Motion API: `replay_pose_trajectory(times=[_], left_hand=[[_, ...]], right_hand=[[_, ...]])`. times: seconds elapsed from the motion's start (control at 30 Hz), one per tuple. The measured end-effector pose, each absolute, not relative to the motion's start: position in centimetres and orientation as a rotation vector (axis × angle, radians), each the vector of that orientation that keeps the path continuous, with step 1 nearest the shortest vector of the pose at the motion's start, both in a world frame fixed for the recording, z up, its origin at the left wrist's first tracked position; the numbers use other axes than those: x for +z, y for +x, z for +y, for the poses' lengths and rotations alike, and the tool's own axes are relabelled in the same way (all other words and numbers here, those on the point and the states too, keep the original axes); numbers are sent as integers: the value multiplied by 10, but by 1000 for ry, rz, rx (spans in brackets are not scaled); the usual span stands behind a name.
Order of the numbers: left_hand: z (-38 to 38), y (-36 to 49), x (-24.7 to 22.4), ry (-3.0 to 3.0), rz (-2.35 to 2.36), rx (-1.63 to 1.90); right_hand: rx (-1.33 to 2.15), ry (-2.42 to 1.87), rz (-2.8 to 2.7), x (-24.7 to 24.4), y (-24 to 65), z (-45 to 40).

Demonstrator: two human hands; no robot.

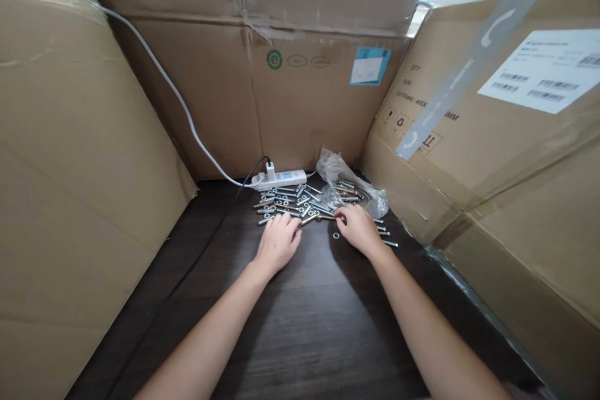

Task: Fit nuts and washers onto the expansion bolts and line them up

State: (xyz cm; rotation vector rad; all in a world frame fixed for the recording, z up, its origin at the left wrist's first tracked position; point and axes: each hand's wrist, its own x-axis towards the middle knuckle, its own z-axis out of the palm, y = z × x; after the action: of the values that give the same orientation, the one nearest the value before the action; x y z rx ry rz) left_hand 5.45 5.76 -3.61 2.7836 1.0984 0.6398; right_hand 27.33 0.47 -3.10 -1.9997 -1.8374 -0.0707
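Observation:
Many loose metal bolts (285, 191) and small washers lie in a spread on a dark wood-grain table. At the near left edge of the spread, my left hand (279, 242) rests palm down, its fingers reaching to the bolts and its thumb apart from them. My right hand (359, 228) is at the right side, thumb and forefinger closed on the end of a brownish bolt (327, 218). A single washer (336, 235) lies just below those fingertips. Several long bolts (387, 234) stick out in a row to the right of the right hand.
A crumpled clear plastic bag (342, 169) with more bolts lies behind my right hand. Behind the spread sits a white power strip (281, 179) with a plug and a black cable (206, 244). Cardboard boxes (201, 94) enclose the table left, back and right.

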Motion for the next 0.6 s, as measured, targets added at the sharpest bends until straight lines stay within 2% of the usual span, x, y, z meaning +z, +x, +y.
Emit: replay_pose_trajectory(times=[0.4,0.6], left_hand=[[68,89,-34,2949,1228,539],[69,83,-36,2902,1195,653]], right_hand=[[-58,-2130,-1896,-35,272,14],[-31,-2033,-1961,-28,275,9]])
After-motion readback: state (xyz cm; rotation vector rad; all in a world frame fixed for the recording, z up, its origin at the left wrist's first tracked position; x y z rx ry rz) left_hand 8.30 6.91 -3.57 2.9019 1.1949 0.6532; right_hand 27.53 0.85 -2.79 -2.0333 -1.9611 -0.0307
